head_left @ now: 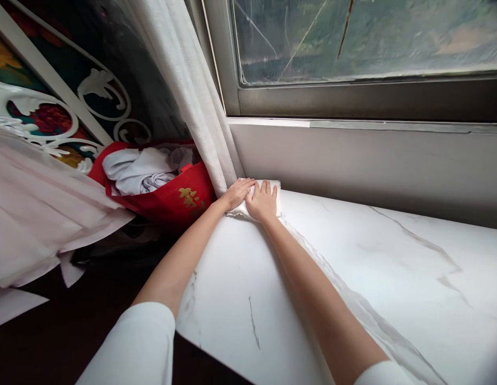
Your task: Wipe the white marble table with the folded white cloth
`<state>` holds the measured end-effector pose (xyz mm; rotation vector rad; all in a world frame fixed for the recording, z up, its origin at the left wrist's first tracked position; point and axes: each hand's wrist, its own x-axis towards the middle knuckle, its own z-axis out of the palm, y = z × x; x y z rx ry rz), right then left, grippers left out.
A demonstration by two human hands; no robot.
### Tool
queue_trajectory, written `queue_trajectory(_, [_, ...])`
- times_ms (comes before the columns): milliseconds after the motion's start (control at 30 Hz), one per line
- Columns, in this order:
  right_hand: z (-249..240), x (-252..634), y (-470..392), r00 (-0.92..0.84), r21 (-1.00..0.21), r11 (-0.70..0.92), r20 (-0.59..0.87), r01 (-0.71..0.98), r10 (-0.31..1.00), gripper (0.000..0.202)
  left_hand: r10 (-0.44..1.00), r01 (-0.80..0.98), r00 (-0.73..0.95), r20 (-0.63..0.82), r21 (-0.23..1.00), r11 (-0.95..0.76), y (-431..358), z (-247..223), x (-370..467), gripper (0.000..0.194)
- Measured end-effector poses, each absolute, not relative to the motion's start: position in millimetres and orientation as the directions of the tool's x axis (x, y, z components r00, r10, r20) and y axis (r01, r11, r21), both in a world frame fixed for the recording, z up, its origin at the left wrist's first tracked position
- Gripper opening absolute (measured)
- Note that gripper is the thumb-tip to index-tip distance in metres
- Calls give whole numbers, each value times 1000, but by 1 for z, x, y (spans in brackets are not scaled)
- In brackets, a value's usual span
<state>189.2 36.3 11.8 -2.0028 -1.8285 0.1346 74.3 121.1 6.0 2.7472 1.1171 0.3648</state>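
A folded white cloth (277, 188) lies flat at the far left corner of the white marbled tabletop (352, 251), close to the wall. Pressed on its left part is my left hand (238, 193), its fingers stretched out toward the right. My right hand (263, 201) rests flat on the cloth's middle with the fingers spread and pointing away from me. Both palms hide much of the cloth. The fingertips of the two hands nearly meet.
A pale curtain (188, 91) hangs down to the table's far left corner. Left of the table stands a red bag (164, 198) holding light fabric (140, 166). Pink fabric (44, 208) drapes before a white ornamental frame (52, 69). Behind the table are a wall (352, 160) and a window (372, 43).
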Motion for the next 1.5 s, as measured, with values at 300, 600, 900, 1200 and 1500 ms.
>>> queue_trajectory(300, [12, 181, 11, 93, -343, -14, 214, 939, 973, 59, 699, 659, 688, 196, 237, -714, 93, 6, 65, 50])
queue_trajectory(600, [19, 135, -86, -16, -407, 92, 186, 909, 982, 61, 675, 644, 706, 214, 202, -737, -8, 7, 2, 51])
queue_trajectory(900, [29, 119, -194, -267, -539, 298, 136, 788, 954, 71, 667, 648, 719, 196, 157, -745, -130, 13, -41, 52])
queue_trajectory(1200, [31, 128, -186, -225, -588, 274, 157, 761, 962, 65, 695, 679, 702, 155, 150, -719, -124, 15, -32, 52])
queue_trajectory(1500, [14, 192, -77, -89, -430, 198, 259, 881, 962, 57, 720, 725, 670, 182, 51, -687, -19, 4, 55, 51])
